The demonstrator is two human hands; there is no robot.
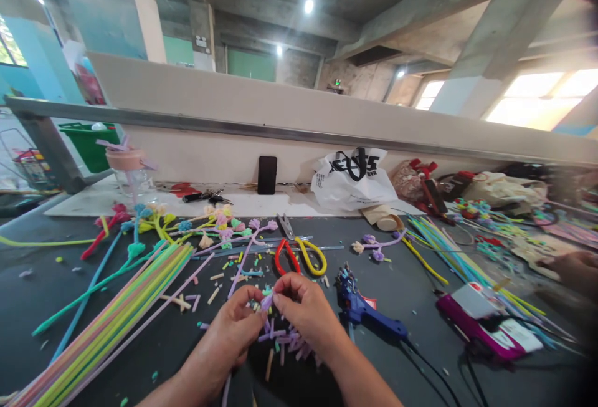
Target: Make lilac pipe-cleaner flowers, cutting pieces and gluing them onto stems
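Dark worktable [420, 282] under a concrete ceiling, littered with cut straw bits. Left hand [233, 323] and right hand [306, 307] meet fingertip to fingertip, both pinched shut on one short purple straw piece [267, 300], held just above a small heap of like purple pieces [287, 338], probably so it can be shaped close to the eye. Scissors [299, 254] lie just beyond the hands and a blue glue gun [362, 307] just right of the right hand, within easy reach; long straw bundle [116, 313] lies left of the left hand.
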